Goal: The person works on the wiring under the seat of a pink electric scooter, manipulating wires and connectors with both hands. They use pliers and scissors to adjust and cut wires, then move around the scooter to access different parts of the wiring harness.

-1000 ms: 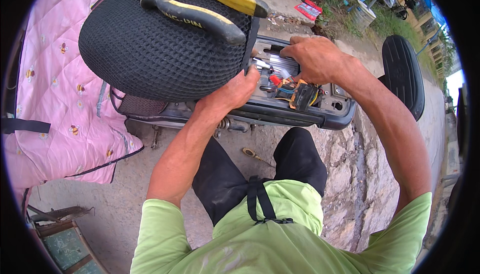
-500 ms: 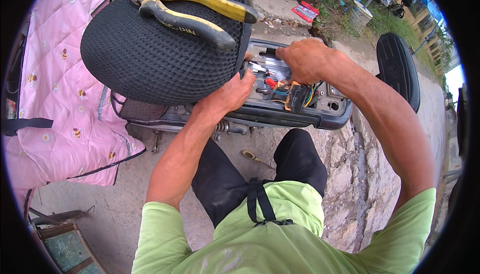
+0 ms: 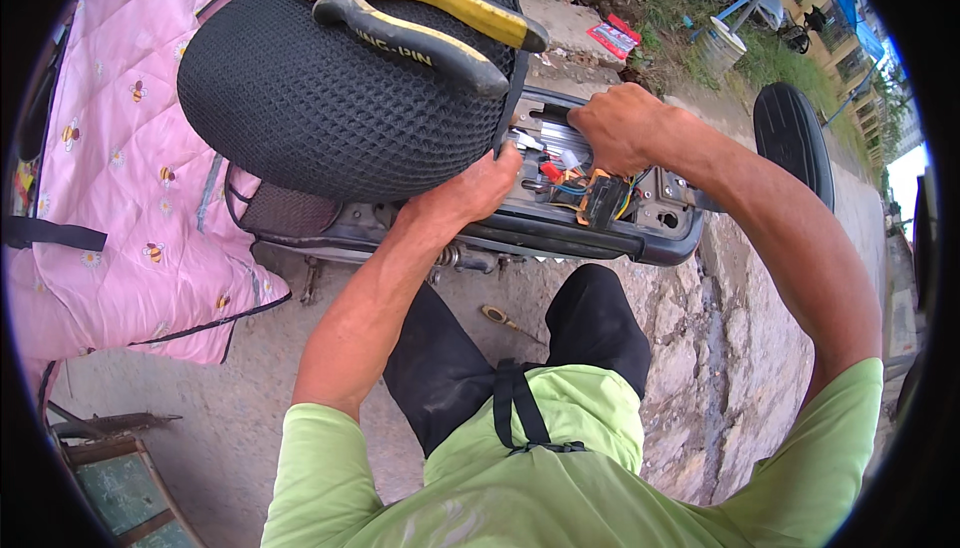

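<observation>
A black mesh-covered seat (image 3: 330, 88) is tipped up over the open bay (image 3: 660, 218) of a two-wheeler. Pliers (image 3: 430, 23) with yellow and black handles lie on top of it. In the bay are a silver ribbed metal box (image 3: 560, 138), a red connector (image 3: 550, 171) and a taped wire bundle (image 3: 603, 198). My left hand (image 3: 485, 186) is at the seat's lower edge, its thumb beside a white connector (image 3: 523, 138); the seat hides most of its fingers. My right hand (image 3: 622, 128) reaches in from the far side, fingers curled down by the metal box, their tips hidden.
A pink quilted cover (image 3: 130, 198) hangs at the left. A yellow-handled screwdriver (image 3: 497, 315) lies on the ground between my knees. A black padded backrest (image 3: 793, 143) stands to the right. A green-topped wooden stool (image 3: 130, 493) is at lower left; a white bucket (image 3: 718, 45) stands far right.
The seat and the pliers on it have shifted a little to the right in view. My left hand has moved slightly right and down; my right hand stays at the metal box.
</observation>
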### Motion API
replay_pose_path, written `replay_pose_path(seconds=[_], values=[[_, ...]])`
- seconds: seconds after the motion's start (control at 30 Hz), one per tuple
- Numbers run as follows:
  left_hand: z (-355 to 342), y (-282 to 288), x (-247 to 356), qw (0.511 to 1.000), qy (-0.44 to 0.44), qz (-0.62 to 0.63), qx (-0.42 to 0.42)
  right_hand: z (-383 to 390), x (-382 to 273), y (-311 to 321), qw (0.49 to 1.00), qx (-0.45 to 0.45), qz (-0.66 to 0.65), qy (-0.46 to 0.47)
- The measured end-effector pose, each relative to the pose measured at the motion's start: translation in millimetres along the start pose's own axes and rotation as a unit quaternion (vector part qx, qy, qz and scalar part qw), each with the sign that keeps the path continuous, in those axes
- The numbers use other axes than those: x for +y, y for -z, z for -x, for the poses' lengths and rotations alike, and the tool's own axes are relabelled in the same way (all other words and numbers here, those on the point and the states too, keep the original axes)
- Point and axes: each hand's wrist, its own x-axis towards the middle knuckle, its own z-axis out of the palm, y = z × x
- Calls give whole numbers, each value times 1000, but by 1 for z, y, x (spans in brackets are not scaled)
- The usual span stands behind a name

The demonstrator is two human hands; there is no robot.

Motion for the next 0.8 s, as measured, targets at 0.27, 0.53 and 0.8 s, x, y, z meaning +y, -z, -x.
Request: replay_pose_path(seconds=[0.27,0.53,0.8], values=[[-2,2,-11,1000,-2,29,10,-9,0,4,1000,2,-27,-2],[-7,-44,5,978,-89,114,152,7,32,-46,991,125,46,-22],[-5,-78,-18,970,19,162,181,-32,30,-39,990,89,104,25]])
